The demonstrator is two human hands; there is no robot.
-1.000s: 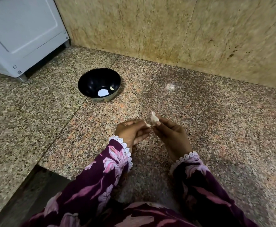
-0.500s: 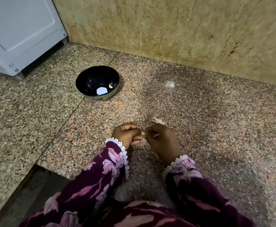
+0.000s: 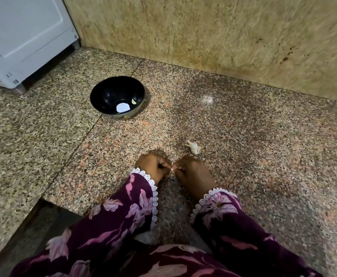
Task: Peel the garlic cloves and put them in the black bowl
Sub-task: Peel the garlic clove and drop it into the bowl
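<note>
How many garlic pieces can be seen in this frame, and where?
3. One small peeled clove lies inside the black bowl. One unpeeled piece lies on the granite counter beyond the hands. One bit is pinched between left hand and right hand, mostly hidden.

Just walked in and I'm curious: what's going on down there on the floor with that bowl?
A person is peeling garlic. Both hands, the left hand and the right hand, pinch a small garlic clove between their fingertips, low over the speckled stone floor. A pale scrap of garlic, skin or cloves, I cannot tell which, lies on the floor just beyond the right hand. The black bowl stands farther off to the left, with one small pale piece inside it.
</note>
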